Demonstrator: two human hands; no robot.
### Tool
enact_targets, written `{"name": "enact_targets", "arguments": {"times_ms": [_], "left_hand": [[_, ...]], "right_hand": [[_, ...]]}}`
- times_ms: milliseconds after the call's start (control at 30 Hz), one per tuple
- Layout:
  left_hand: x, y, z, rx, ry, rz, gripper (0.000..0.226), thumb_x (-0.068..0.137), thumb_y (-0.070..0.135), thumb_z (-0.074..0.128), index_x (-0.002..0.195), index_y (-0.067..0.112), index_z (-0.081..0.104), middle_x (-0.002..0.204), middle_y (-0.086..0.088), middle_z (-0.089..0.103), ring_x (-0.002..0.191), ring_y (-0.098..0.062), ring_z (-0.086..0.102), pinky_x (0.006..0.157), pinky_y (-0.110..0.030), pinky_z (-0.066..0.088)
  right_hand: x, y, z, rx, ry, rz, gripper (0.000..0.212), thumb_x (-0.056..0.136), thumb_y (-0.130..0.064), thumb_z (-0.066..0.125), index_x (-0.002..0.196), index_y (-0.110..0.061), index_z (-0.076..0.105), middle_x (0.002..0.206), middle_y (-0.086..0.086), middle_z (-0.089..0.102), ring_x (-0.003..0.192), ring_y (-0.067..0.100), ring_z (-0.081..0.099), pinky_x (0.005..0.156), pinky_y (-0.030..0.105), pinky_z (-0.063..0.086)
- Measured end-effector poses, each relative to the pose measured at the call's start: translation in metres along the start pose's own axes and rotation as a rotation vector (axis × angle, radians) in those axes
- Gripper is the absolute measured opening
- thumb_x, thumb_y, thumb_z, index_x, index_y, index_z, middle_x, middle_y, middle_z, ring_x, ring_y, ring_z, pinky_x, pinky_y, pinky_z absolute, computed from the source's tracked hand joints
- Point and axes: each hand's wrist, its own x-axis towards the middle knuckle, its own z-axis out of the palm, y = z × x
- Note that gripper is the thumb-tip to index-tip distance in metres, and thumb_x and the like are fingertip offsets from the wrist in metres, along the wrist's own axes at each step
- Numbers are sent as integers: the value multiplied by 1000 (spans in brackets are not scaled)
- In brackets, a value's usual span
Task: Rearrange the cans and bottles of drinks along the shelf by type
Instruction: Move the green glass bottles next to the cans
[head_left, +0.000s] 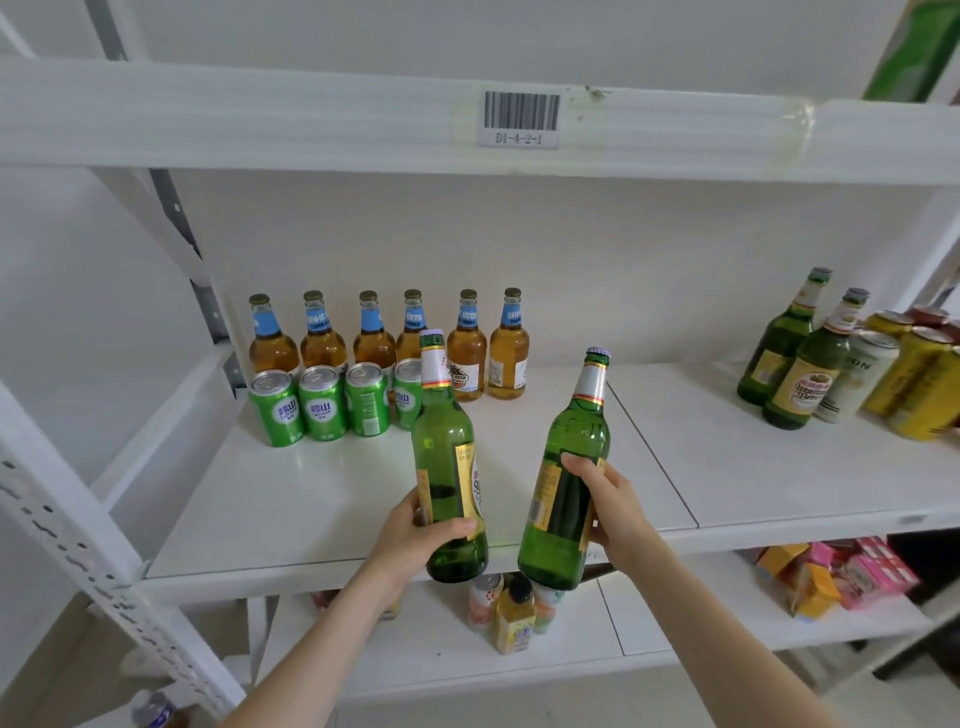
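Observation:
My left hand (415, 535) grips a tall green glass bottle (447, 441) by its lower body, held upright in front of the shelf edge. My right hand (608, 504) grips a second green bottle (571, 467), tilted slightly right. On the white shelf (291, 509) behind them, several amber bottles with blue neck labels (374, 338) stand in a back row at the left. Several green cans (322, 402) line up in front of them. Two more green bottles (800, 358) stand at the far right beside yellow cans (924, 384) and a white can (857, 379).
An upper shelf edge carries a barcode label (521, 118). The lower shelf holds small drink bottles and cans (511, 610) and pink and orange cartons (836, 577). A perforated white upright (88, 561) runs at the left. A seam divides the shelf boards near the middle.

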Motion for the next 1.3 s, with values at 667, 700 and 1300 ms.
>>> {"name": "enact_targets", "arguments": {"times_ms": [667,700,1300], "left_hand": [[-34,1,223,75,-6,34,48,70,32,87,110,36,62,104,9,73,104,-13,66,80,-26,53],[-32,3,233,81,-16,35,46,72,31,86,110,36,61,104,9,73,104,-13,66,79,-25,53],[88,42,399,202,-187,72,51,72,35,84,115,39,57,114,8,67,111,-12,61,83,-24,52]], "right_hand": [[-48,-9,-210,-64,0,3,27,86,-37,68,106,-21,60,106,11,68,97,29,65,88,48,55],[-48,-9,-220,-63,3,5,28,86,-37,68,107,-21,60,106,11,68,98,29,65,88,48,55],[40,-48,-392,-4,129,-53,25,85,-33,71,104,-20,60,101,9,70,91,24,67,66,35,54]]}}
